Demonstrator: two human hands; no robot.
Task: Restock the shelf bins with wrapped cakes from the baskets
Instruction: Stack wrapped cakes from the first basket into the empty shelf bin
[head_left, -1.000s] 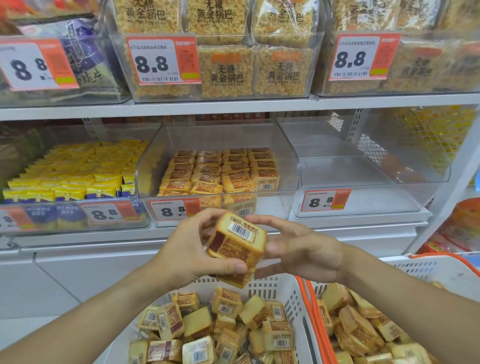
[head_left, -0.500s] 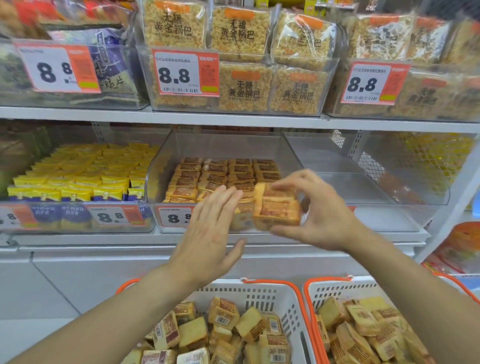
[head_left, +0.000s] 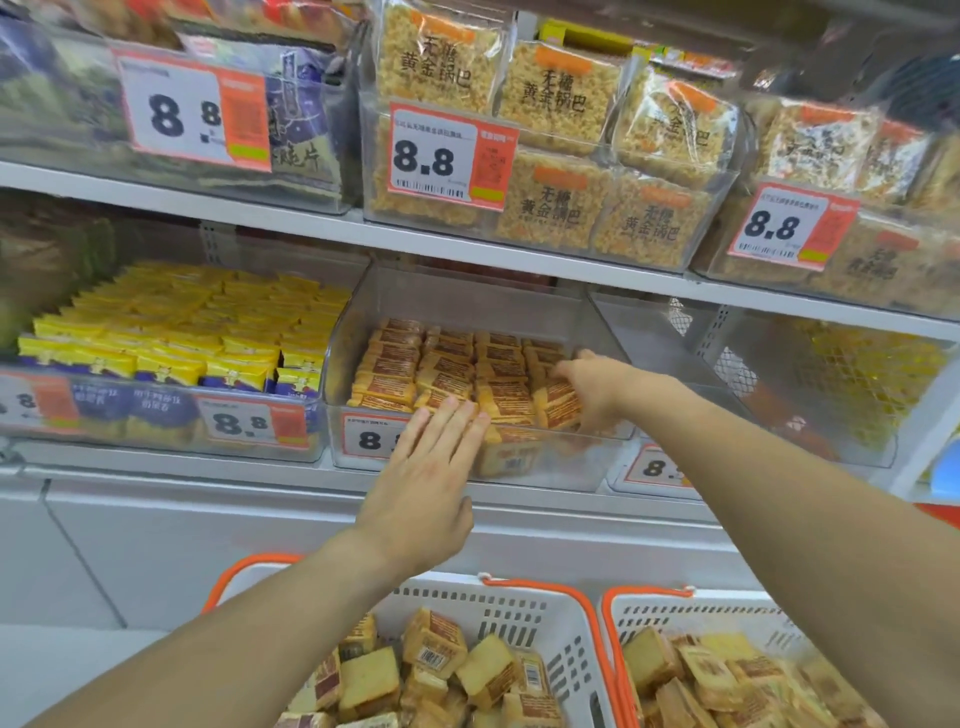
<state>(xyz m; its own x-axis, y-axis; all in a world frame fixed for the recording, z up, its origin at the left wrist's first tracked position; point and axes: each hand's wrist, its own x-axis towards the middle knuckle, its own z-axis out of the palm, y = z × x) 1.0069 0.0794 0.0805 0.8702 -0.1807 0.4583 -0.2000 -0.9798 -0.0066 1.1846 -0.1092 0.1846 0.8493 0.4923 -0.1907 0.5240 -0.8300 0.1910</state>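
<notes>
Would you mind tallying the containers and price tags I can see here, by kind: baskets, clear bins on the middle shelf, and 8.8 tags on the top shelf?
Baskets with orange rims: 2, the left basket and the right basket
Clear bins on the middle shelf: 3, the yellow-packet bin, the cake bin and the empty-looking right bin
Top-shelf 8.8 tags: 3
Total: 8

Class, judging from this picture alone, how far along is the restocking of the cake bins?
Done: the middle bin holds neat rows of cakes. In hand: the right hand sets a wrapped cake at its front right; the left hand reaches flat. Left: both baskets hold cakes; the right bin looks bare.
</notes>
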